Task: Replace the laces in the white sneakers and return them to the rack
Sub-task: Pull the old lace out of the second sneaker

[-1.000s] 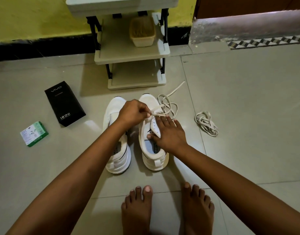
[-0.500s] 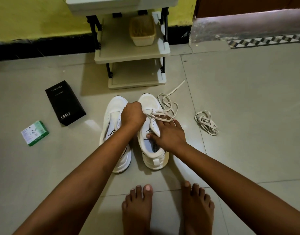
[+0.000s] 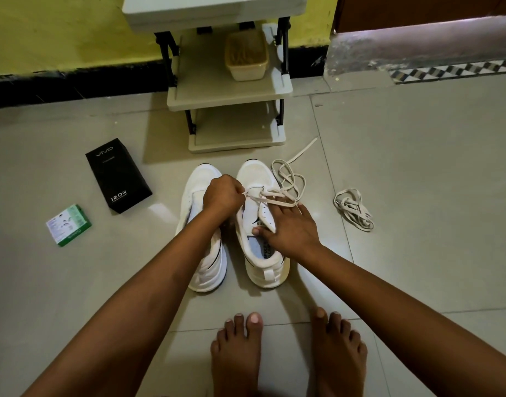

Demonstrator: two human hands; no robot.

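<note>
Our left hand [image 3: 221, 196] pinches lace [image 3: 270, 199] over right sneaker [image 3: 260, 224]; our right hand [image 3: 291, 230] presses its tongue, fingers straight. Both sneakers on floor before rack [image 3: 228, 90]. Spare lace [image 3: 353, 209] nearby.

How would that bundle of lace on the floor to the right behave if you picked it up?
The lace bundle would probably droop and unravel, since it lies in loose floppy loops. It looks thin and flat, so likely very light. It seems unlikely to roll or break.

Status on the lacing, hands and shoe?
Left hand pinches lace at right sneaker. Right hand rests flat on its tongue. Left sneaker unlaced; spare lace bundle on floor. Nothing blocking.
</note>
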